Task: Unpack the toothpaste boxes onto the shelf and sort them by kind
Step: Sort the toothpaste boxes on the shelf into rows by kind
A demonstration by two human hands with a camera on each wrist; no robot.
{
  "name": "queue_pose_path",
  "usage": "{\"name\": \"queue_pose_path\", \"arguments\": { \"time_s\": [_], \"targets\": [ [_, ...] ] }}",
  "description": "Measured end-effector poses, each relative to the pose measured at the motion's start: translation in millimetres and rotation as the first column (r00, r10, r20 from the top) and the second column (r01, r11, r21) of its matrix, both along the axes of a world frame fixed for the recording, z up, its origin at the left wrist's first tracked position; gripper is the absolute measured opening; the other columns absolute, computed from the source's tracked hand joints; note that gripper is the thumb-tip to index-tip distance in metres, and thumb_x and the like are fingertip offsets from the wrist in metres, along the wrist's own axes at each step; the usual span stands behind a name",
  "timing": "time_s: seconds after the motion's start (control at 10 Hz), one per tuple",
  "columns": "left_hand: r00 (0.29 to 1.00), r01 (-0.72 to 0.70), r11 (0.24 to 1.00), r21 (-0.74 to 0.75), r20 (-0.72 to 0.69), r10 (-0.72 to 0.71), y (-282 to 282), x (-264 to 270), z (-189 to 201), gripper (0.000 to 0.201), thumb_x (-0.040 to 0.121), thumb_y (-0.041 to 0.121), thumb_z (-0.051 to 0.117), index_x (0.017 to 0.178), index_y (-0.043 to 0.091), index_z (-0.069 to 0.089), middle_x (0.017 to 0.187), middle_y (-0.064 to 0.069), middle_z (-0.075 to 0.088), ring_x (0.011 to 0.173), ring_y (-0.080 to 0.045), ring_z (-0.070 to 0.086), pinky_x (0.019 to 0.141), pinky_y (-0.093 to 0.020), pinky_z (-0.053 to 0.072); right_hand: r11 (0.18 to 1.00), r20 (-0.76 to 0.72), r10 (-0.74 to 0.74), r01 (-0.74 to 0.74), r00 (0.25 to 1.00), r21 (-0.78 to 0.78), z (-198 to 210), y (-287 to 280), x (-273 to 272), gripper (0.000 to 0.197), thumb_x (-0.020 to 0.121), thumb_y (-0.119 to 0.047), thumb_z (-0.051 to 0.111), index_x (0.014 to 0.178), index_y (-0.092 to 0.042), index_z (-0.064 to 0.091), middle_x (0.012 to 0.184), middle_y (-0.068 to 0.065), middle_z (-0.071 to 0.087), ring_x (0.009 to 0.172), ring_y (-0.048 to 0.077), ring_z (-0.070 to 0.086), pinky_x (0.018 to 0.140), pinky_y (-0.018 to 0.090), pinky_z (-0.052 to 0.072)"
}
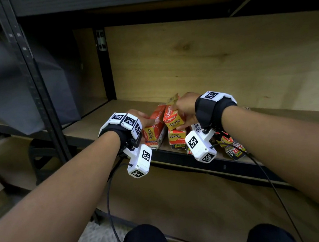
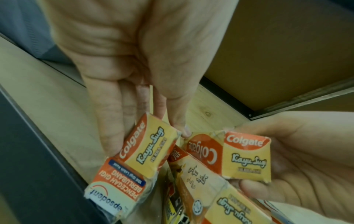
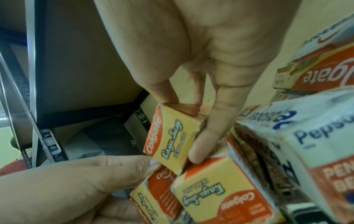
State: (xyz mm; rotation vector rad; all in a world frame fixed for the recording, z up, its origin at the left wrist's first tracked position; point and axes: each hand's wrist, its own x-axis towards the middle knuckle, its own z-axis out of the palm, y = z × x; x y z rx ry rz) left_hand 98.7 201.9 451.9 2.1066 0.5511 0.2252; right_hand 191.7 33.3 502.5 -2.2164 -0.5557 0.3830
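Head view. Both hands work at the front edge of the wooden shelf, close together over a small heap of toothpaste boxes. The right hand has a Colgate Kayu Sugi box lifted clear of the pile, tilted, its long axis running away from the person toward the back panel. The left hand rests on another Colgate box lying flat, long axis also front to back. A Pepsodent box sits just beside the right wrist; a darker pack of another kind lies at the shelf lip further right.

Left wrist view. The left hand's fingers lie nearly straight, tips pressing the end of the Colgate box, which is stacked on a Pepsodent carton. Not curled round it, so a touch, not a clamp. The right hand's lifted box is just beside it, end face toward the camera.

Right wrist view. The right hand's thumb and fingers pinch the lifted box across its near end. Left fingertips touch its lower corner.

Judgement: the lifted box lies between both hands, right hand nearer and carrying it (left only steadies). Setting it down parallel to the left-hand Colgate box looks the likely move; open shelf lies left and behind.
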Motion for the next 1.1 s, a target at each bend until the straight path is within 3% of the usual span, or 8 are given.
{"name": "queue_pose_path", "arguments": {
  "time_s": [0.2, 0.4, 0.5, 0.6, 0.8, 0.9, 1.0, 1.1],
  "targets": [
    [1.0, -0.018, 0.999, 0.029, 0.01, 0.018, -4.9, -2.7, -1.5, 0.062, 0.078, 0.043, 0.077, 0.13, 0.013, 0.06, 0.113, -0.011, 0.071, 0.092, -0.026, 0.071, 0.089, -0.043, 0.057, 0.997, -0.037, -0.019, 0.016, 0.999, -0.078, 2.4, -4.9, -13.9, 0.033, 0.098, -0.018, 0.053, 0.128, -0.005, 0.053, 0.119, 0.017, 0.06, 0.068, 0.018, 0.056, 0.044, 0.027, 0.05],
    [0.999, -0.054, 0.995, 0.084, 0.01, 0.053, -12.9, -8.9, -7.7, 0.055, 0.08, 0.055, 0.069, 0.123, 0.021, 0.065, 0.108, -0.004, 0.073, 0.087, -0.023, 0.073, 0.084, -0.042, 0.059, 0.991, -0.04, -0.083, 0.078, 0.996, -0.107, 3.3, -23.0, -22.4, 0.031, 0.097, -0.035, 0.055, 0.115, -0.01, 0.056, 0.11, 0.01, 0.055, 0.084, 0.024, 0.058, 0.066, 0.035, 0.054],
    [0.995, -0.097, 0.95, 0.298, 0.007, 0.1, -26.1, -8.7, 4.6, 0.053, 0.085, 0.061, 0.059, 0.118, 0.021, 0.067, 0.113, -0.001, 0.071, 0.096, -0.022, 0.069, 0.09, -0.034, 0.053, 0.981, 0.031, -0.092, 0.096, 0.995, -0.167, 11.2, -43.0, -12.0, 0.017, 0.095, -0.022, 0.056, 0.083, -0.01, 0.055, 0.085, 0.01, 0.057, 0.062, 0.021, 0.057, 0.06, 0.03, 0.053],
    [0.992, -0.124, 0.87, 0.477, 0.093, 0.09, -54.1, -7.5, 26.0, 0.045, 0.091, 0.055, 0.055, 0.116, 0.019, 0.067, 0.109, 0.004, 0.068, 0.095, -0.019, 0.063, 0.08, -0.025, 0.048, 0.972, 0.076, -0.052, 0.068, 0.996, -0.226, 22.1, -69.1, -0.5, 0.004, 0.088, -0.011, 0.061, 0.085, -0.014, 0.059, 0.083, 0.009, 0.064, 0.056, 0.018, 0.063, 0.044, 0.022, 0.051],
    [0.973, -0.053, 0.837, 0.544, 0.216, -0.079, -103.2, 13.7, 54.2, 0.02, 0.09, 0.042, 0.059, 0.1, 0.028, 0.069, 0.096, 0.008, 0.069, 0.083, -0.012, 0.065, 0.076, -0.028, 0.057, 0.969, 0.183, -0.09, 0.129, 0.979, -0.212, 31.2, -114.1, 10.0, 0.019, 0.086, -0.017, 0.065, 0.105, -0.013, 0.063, 0.097, 0.009, 0.062, 0.069, 0.019, 0.061, 0.056, 0.024, 0.051],
    [0.967, 0.046, 0.806, 0.59, 0.176, -0.184, -129.3, 25.3, 57.4, 0.018, 0.092, 0.036, 0.06, 0.099, 0.025, 0.071, 0.096, 0.006, 0.07, 0.085, -0.013, 0.064, 0.074, -0.024, 0.052, 0.955, 0.221, -0.124, 0.177, 0.967, -0.236, 29.5, -128.1, 15.7, 0.035, 0.085, -0.018, 0.067, 0.118, -0.006, 0.064, 0.099, 0.011, 0.062, 0.084, 0.027, 0.062, 0.071, 0.029, 0.053],
    [0.968, 0.14, 0.761, 0.634, 0.073, -0.239, -147.6, 35.8, 51.5, 0.022, 0.09, 0.039, 0.061, 0.102, 0.024, 0.071, 0.1, 0.004, 0.07, 0.089, -0.016, 0.065, 0.078, -0.028, 0.054, 0.866, 0.324, -0.096, 0.239, 0.941, -0.439, 24.9, -132.9, 15.2, 0.038, 0.09, -0.031, 0.06, 0.119, -0.006, 0.063, 0.122, 0.012, 0.064, 0.107, 0.029, 0.063, 0.084, 0.037, 0.054],
    [0.967, 0.225, 0.717, 0.66, -0.059, -0.248, -156.1, 49.5, 42.1, 0.027, 0.091, 0.038, 0.063, 0.104, 0.016, 0.072, 0.104, -0.002, 0.071, 0.095, -0.02, 0.066, 0.086, -0.033, 0.055, 0.825, 0.317, -0.063, 0.228, 0.946, -0.516, 15.2, -132.5, 13.9, 0.041, 0.097, -0.033, 0.052, 0.128, -0.006, 0.058, 0.131, 0.012, 0.058, 0.097, 0.023, 0.058, 0.081, 0.03, 0.047]
  ]
}}
